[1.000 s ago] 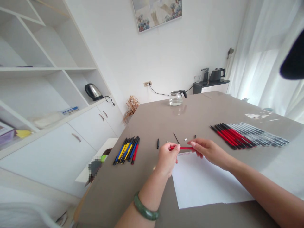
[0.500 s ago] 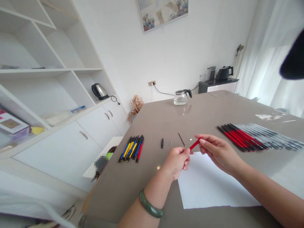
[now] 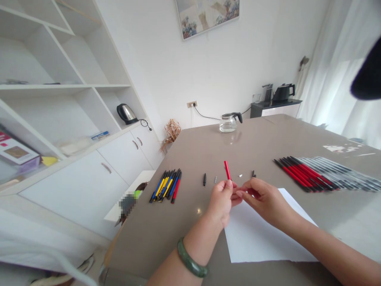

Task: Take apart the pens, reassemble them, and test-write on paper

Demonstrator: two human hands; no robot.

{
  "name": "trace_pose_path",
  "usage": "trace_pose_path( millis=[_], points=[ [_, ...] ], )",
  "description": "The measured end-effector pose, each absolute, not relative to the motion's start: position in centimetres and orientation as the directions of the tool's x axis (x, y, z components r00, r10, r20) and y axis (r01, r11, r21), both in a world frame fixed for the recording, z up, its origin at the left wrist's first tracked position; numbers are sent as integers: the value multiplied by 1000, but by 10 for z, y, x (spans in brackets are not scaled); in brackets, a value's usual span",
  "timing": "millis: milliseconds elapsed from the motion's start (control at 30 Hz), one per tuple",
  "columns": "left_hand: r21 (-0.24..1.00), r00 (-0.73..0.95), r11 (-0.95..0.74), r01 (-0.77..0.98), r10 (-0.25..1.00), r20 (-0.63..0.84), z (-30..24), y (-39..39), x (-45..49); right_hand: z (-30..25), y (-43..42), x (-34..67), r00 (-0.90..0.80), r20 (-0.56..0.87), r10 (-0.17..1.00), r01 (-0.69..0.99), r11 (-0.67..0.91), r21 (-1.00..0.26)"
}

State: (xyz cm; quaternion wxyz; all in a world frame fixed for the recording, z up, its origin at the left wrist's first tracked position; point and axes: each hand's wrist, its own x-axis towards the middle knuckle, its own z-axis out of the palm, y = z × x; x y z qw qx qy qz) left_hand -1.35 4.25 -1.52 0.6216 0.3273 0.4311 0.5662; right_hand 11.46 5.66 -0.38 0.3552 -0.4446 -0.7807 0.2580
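My left hand [image 3: 222,200] is closed around a red pen barrel [image 3: 227,170], which stands up above the thumb, tilted slightly left. My right hand [image 3: 262,198] meets the left fingertips, its thumb and forefinger pinched together; what they hold, if anything, I cannot make out. Just beyond the right knuckles a small dark piece [image 3: 253,173] shows partly. On the table near the hands lie a black pen grip section [image 3: 204,179], a small spring [image 3: 216,179] and a tiny silvery piece [image 3: 240,175]. A white paper sheet [image 3: 268,238] lies beneath my right hand.
Blue, yellow and red pens [image 3: 165,186] lie bunched on the left of the brown table [image 3: 190,151]. To the right are a row of red and black pens [image 3: 303,174] and several clear pens [image 3: 342,172]. A glass pot [image 3: 228,123] stands at the back.
The red barrel has turned from lying slanted between both hands to upright in my left hand. My right hand has let go of its end and moved down to the left fingertips.
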Motion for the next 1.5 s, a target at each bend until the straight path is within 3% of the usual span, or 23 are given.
trace_pose_path(
  millis=[233,533,667,833,1033,1300,1500],
  points=[
    [838,21,61,-542,998,-59,-15,40,-3,-9,58,113,-413,363,835,636,550,-541],
    [790,28,78,-608,997,-78,-8,39,-1,-4,54,115,-417,373,829,671,558,-489],
    [803,-58,50,-594,993,-105,-8,43,-8,1,59,123,-405,388,828,698,554,-454],
    [840,-154,69,-538,972,-178,-8,47,-14,-1,90,154,-201,376,905,844,354,-402],
    [855,-102,114,-505,977,-190,-7,43,-12,-17,123,177,-24,95,995,962,49,-269],
    [880,-66,124,-459,983,-172,-6,41,-10,-27,134,174,-7,61,998,973,21,-228],
    [899,-27,129,-420,988,-155,-7,40,-8,-31,136,176,-1,100,995,961,28,-274]
  ],
)
